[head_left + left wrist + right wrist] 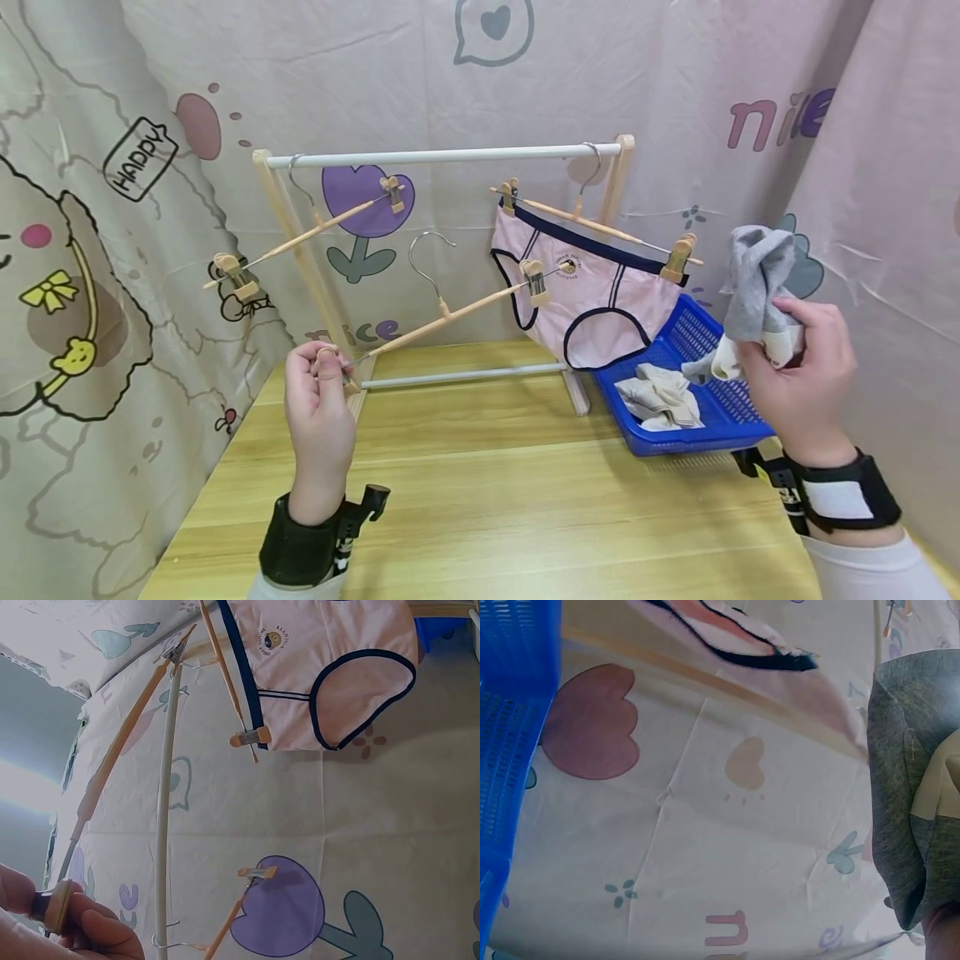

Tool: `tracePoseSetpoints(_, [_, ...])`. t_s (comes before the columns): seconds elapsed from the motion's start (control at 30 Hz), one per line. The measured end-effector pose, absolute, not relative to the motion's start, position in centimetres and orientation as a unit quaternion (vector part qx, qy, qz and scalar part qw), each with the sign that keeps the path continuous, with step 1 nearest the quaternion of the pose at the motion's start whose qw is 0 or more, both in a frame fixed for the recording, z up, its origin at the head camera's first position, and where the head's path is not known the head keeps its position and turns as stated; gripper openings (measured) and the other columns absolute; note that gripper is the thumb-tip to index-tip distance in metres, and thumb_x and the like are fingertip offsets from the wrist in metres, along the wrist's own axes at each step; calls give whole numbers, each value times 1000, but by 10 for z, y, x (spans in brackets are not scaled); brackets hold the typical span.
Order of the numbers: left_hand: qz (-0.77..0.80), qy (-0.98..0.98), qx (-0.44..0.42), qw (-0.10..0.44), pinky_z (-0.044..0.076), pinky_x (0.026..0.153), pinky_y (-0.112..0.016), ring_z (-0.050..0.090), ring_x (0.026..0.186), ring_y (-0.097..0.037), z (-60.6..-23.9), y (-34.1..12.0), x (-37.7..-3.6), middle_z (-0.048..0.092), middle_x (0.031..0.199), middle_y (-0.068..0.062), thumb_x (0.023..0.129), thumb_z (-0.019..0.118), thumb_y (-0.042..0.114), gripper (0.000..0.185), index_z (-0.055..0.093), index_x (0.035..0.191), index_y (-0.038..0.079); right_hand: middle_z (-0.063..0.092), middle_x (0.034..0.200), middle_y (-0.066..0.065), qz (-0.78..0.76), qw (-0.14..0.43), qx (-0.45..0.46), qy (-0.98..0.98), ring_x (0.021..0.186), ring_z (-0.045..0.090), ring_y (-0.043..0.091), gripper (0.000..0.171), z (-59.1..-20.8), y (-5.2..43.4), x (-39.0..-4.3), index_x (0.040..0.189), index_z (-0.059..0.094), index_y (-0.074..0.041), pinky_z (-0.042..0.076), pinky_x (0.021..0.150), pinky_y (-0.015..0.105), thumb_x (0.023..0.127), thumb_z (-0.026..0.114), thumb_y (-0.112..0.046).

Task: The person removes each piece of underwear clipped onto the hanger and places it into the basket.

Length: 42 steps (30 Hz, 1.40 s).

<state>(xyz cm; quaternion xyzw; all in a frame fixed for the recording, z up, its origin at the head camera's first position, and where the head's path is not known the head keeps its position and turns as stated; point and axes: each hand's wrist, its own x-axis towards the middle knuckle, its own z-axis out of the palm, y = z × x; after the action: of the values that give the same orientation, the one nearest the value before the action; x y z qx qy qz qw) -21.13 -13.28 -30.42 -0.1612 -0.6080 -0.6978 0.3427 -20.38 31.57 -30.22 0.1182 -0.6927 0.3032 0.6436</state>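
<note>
My left hand [327, 360] pinches the clip at the low end of a loose wooden clip hanger [450, 311], which slants up to the right in front of the rack. In the left wrist view my fingers [90, 926] grip that wooden clip [56, 904]. My right hand [780, 333] holds a bunched grey and cream sock [756, 283] above the blue basket [723, 404]; the same grey sock [904, 795] fills the right of the right wrist view. Pink underwear [592, 292] hangs clipped to a hanger on the rack.
A small wooden drying rack with a white top rail [442, 156] stands on the wooden table [487, 517]. An empty clip hanger [300, 237] hangs at its left. Cream socks [663, 400] lie in the basket. Patterned cloth walls close in all round.
</note>
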Motion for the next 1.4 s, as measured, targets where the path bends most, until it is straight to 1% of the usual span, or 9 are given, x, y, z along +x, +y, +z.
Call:
tracePoseSetpoints(0.13, [-695,-609,-164,346,43,82,-17,51,90,-8,-305,-133,-212,50,95,3,112,38,16,13,49,110,8,54,104,-17,286,607,113,-733,100,42,-11,63,-308,327,-207,117,61,15,29,81,12,90,66,-41])
tracePoseSetpoints(0.2, [-694,-610,-164,346,43,82,-17,51,90,-8,-305,-133,-212,50,95,3,112,39,16,13,49,110,8,45,112,-27,278,587,113,-752,99,40,-12,65,-311,331,-209,120,60,15,29,79,11,91,66,-42])
tracePoseSetpoints(0.43, [-697,-608,-155,346,44,83,-17,51,89,-12,-304,-134,-211,50,94,2,112,39,17,13,49,110,8,41,112,-28,275,547,94,-785,96,38,-11,51,-318,339,-215,126,59,10,29,75,12,79,76,2])
tracePoseSetpoints(0.53, [-694,-613,-148,348,43,83,-17,51,89,-13,-304,-134,-211,50,95,2,112,39,17,14,49,110,8,43,109,-24,273,535,79,-796,96,36,-12,54,-318,340,-215,128,58,8,28,74,13,77,77,8])
tracePoseSetpoints(0.63, [-690,-616,-145,351,42,81,-18,51,89,-11,-304,-135,-211,50,94,2,112,39,17,14,49,110,8,54,102,-4,275,513,57,-811,96,37,-12,55,-320,342,-216,128,58,7,29,75,15,78,79,7])
tracePoseSetpoints(0.77, [-690,-615,-145,353,42,81,-18,50,88,-13,-306,-136,-213,50,94,2,112,39,16,14,50,110,8,58,110,25,277,476,37,-834,100,50,10,52,-325,344,-219,128,58,6,30,80,19,80,79,5])
tracePoseSetpoints(0.9, [-689,-616,-144,354,42,81,-17,51,89,-14,-307,-137,-214,50,95,3,112,39,17,14,50,110,9,56,115,30,266,443,29,-856,102,53,43,50,-330,347,-222,128,56,7,33,81,30,83,78,4])
tracePoseSetpoints(1.27, [-692,-609,-152,357,43,82,-17,51,89,-9,-306,-137,-214,50,95,3,112,39,16,13,49,111,8,52,120,33,241,331,0,-912,104,51,50,45,-340,351,-228,126,51,9,45,83,68,92,75,-7])
tracePoseSetpoints(1.4, [-692,-610,-148,358,43,82,-17,51,89,-9,-305,-137,-213,51,94,3,112,39,16,13,49,110,8,53,117,32,232,297,3,-926,102,52,50,43,-343,352,-231,122,51,7,48,81,68,92,76,-8])
